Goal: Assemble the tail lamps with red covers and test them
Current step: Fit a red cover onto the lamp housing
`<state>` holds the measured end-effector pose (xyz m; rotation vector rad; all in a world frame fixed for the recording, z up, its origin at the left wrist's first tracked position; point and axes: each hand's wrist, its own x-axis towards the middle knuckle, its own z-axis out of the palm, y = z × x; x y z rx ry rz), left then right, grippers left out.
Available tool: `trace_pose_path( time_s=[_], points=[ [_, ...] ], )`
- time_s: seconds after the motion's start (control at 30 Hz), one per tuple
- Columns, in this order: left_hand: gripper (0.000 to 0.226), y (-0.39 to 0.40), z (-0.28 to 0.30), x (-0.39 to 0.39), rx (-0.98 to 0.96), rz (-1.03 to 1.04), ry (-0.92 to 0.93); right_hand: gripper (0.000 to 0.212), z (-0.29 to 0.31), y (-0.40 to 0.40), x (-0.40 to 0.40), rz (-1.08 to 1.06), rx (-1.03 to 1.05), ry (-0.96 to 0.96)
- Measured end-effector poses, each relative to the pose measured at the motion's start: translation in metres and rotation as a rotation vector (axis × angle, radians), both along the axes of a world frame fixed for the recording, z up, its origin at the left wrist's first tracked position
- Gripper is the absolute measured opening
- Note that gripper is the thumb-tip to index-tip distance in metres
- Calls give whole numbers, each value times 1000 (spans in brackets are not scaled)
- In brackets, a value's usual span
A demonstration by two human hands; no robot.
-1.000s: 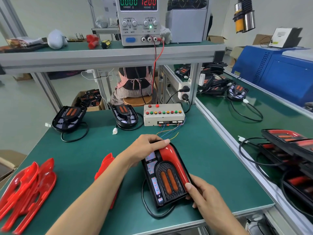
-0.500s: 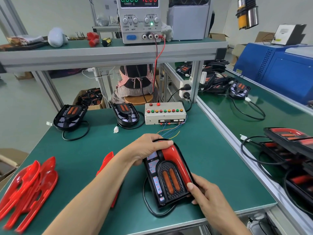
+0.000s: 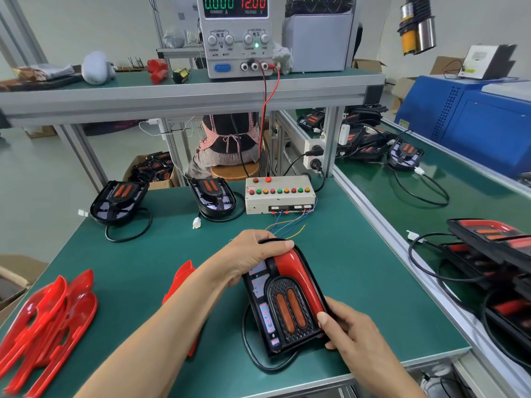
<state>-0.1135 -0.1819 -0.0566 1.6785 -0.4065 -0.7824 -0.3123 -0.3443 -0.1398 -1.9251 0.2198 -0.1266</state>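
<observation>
A black tail lamp [image 3: 283,308] lies on the green mat near the front edge, with a red cover [image 3: 298,274] seated along its right side. My left hand [image 3: 253,257] curls over the lamp's far end, fingertips on the top of the cover. My right hand [image 3: 353,337] grips the lamp's near right corner, thumb pressing on the cover's lower end. The lamp's black cable [image 3: 253,357] loops out at the front. Another red cover [image 3: 179,285] lies partly hidden under my left forearm.
A pile of red covers [image 3: 46,320] lies at the left edge. Two bare lamps [image 3: 117,201] [image 3: 212,195] and a button test box [image 3: 278,193] sit at the back, under a shelf with a power supply [image 3: 237,35] reading 12.00 V. More lamps [image 3: 494,254] fill the right bench.
Both hands stay on the lamp in nearly the same grip. The view has shifted slightly; the lamp and cover sit as before.
</observation>
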Motion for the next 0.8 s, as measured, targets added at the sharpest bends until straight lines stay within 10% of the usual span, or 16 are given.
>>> trace_pose_path(
  time_s=[0.47, 0.8],
  points=[
    [32, 2, 8, -15, 20, -1, -245, 63, 60, 32, 75, -175, 26, -22],
    [12, 7, 16, -16, -36, 40, -5, 55, 53, 29, 83, -160, 261, 5]
  ],
)
